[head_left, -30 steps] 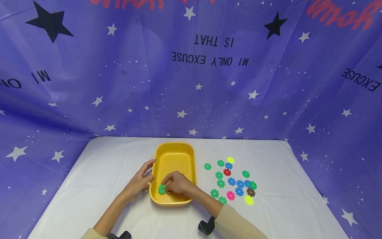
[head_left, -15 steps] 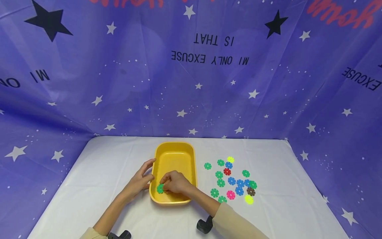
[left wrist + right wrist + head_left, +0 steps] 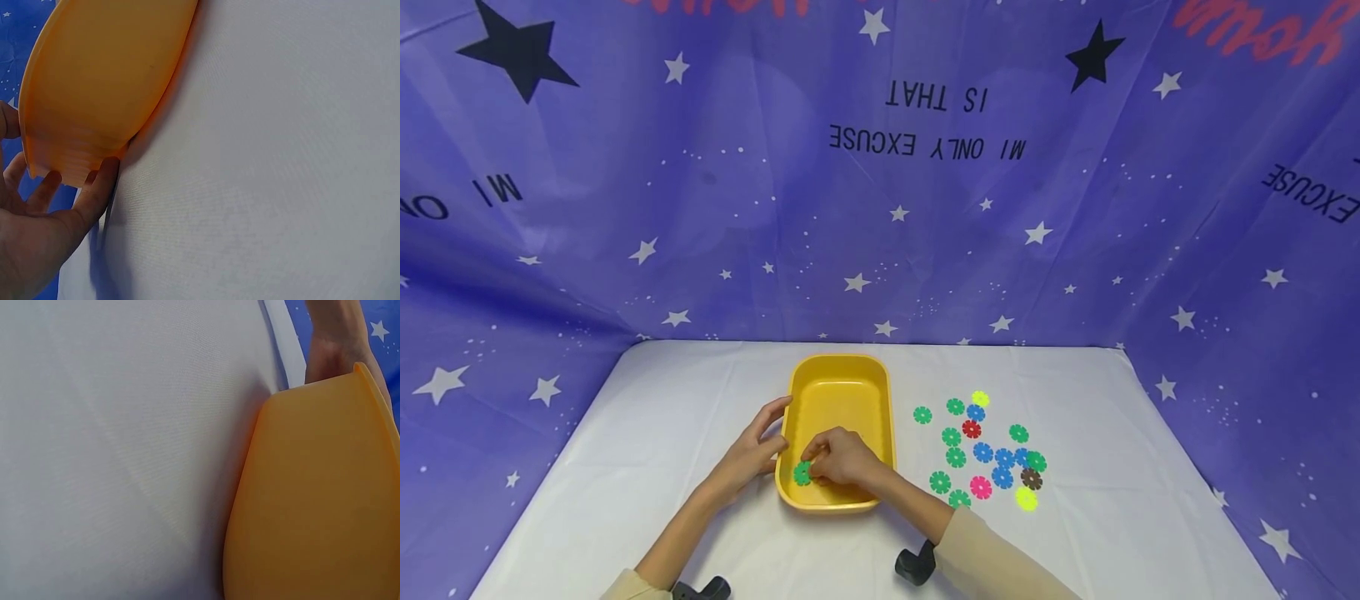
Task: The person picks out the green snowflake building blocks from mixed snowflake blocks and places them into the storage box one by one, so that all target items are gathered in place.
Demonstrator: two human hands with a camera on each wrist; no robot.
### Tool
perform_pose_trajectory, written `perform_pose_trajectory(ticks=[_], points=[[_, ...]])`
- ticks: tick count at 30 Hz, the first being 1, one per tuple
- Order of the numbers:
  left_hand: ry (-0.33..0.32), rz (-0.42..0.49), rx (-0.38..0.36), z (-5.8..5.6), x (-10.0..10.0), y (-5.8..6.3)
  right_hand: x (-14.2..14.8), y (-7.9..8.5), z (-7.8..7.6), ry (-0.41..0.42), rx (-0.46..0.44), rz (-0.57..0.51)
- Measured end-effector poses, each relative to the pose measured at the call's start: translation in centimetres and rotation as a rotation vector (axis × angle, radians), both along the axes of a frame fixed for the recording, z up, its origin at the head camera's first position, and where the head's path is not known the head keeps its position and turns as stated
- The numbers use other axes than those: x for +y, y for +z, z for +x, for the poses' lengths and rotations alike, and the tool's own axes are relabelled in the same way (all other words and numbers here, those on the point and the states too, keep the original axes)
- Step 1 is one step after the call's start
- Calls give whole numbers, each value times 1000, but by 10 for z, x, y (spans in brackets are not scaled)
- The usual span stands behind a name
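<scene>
A yellow plastic tray (image 3: 842,417) stands on the white-covered table. My left hand (image 3: 748,458) rests against its left side, thumb and fingertips touching the outer wall and rim. In the left wrist view, the fingers of that left hand (image 3: 53,212) spread along the end of the tray (image 3: 106,75). Inside the tray's near end, my right hand (image 3: 846,458) pinches a green snowflake disc (image 3: 802,473) with slotted edges. The right wrist view shows mostly the tray's outer wall (image 3: 312,500), with a hand (image 3: 340,359) partly hidden behind it; the disc is hidden there.
Right of the tray, several snowflake discs lie scattered: green (image 3: 922,415), blue (image 3: 982,452), red (image 3: 972,429), pink (image 3: 981,487), brown (image 3: 1032,478) and yellow (image 3: 1027,499). Some touch or overlap. A purple starred curtain (image 3: 820,217) surrounds the table's back and sides.
My right hand has shifted slightly left with the green snowflake disc, then stays nearly still. The left hand and the tray hold their places.
</scene>
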State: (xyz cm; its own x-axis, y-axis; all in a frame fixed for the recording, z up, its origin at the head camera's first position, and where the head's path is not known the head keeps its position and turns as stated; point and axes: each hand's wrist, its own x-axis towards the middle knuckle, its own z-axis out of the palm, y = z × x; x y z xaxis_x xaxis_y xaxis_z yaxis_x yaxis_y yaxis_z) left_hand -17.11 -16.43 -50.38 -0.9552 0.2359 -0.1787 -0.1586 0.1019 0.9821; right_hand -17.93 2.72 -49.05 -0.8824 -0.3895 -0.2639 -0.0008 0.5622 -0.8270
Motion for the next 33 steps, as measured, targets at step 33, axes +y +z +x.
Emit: perform_pose_trajectory(ticks=[33], points=[[-8, 23, 6, -2, -1, -4, 15, 10, 0, 52, 68, 17]])
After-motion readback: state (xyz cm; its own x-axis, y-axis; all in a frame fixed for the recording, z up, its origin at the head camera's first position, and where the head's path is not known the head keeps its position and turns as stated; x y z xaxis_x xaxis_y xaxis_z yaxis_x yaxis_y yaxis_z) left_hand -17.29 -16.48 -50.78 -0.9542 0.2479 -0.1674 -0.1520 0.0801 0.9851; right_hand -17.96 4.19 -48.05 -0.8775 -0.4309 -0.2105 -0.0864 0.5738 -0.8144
